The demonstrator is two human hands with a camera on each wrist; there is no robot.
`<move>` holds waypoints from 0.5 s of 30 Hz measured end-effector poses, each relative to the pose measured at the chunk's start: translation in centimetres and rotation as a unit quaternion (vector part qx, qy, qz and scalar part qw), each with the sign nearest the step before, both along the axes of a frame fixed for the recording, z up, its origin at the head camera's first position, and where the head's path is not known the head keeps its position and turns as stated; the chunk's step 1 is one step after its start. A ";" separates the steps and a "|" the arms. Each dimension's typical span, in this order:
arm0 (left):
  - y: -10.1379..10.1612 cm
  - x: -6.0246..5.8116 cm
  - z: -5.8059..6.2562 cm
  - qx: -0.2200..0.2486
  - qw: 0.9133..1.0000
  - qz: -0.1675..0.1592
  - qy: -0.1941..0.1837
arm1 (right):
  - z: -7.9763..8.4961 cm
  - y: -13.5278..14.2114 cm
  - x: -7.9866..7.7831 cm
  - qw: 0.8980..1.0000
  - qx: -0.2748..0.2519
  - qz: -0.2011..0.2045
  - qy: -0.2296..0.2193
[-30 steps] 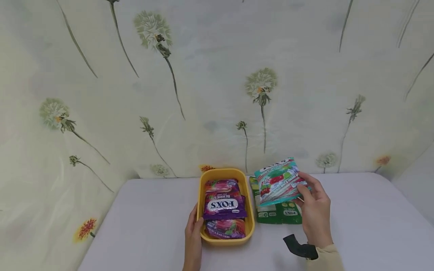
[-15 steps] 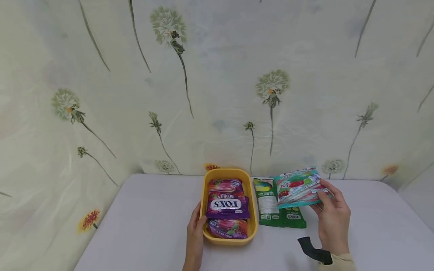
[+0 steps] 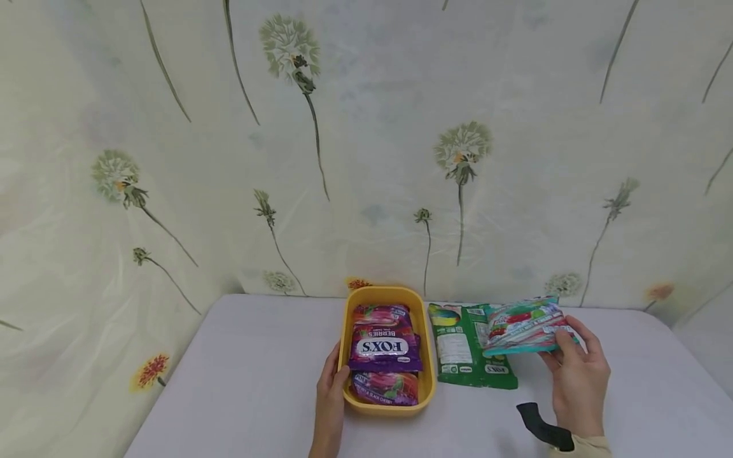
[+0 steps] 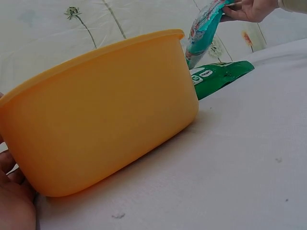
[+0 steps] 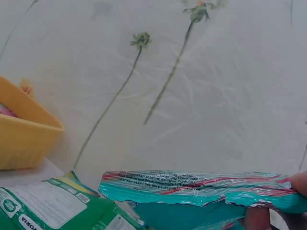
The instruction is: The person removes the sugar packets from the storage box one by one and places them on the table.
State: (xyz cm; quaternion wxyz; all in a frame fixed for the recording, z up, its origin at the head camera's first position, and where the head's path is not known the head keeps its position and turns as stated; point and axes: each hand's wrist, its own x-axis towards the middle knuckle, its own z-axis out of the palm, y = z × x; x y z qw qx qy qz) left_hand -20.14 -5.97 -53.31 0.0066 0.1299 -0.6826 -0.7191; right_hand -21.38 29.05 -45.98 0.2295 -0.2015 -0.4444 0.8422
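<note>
My left hand (image 3: 329,394) holds the left side of a yellow plastic tub (image 3: 347,305), its thumb near the rim. Inside the tub lie purple and pink bags of Fox's candy (image 3: 383,346), overlapping. My right hand (image 3: 581,378) pinches the right end of a teal and red candy bag (image 3: 523,327), thumb on top and fingers underneath. That bag is tilted and overlaps the green candy bags (image 3: 455,350) in the head view. In the right wrist view, the teal bag (image 5: 182,218) appears edge-on, with the green bag (image 5: 48,203) to its left.
A white-covered table (image 3: 258,381) carries the tub and bags. Close behind it hangs a pale cloth (image 3: 366,127) printed with dandelions. A black strap (image 3: 544,426) sticks out at my right wrist.
My right hand has moved right with the teal bag and lowered it, tilting it flatter. More of the green bags now shows. My left hand stays at the tub.
</note>
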 end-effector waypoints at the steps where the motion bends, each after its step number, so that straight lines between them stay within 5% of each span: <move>1: 0.0 0.0 0.0 0.001 1.000 0.000 0.001 | -0.1 0.2 0.1 1.000 0.006 -0.001 -0.008; 8: 0.2 0.5 -0.2 -0.001 1.000 -0.005 0.004 | -1.0 1.3 0.5 0.996 0.032 -0.012 -0.079; 15: 0.0 0.2 -0.1 0.002 1.000 -0.005 0.003 | -1.6 1.8 0.2 0.994 0.036 -0.012 -0.102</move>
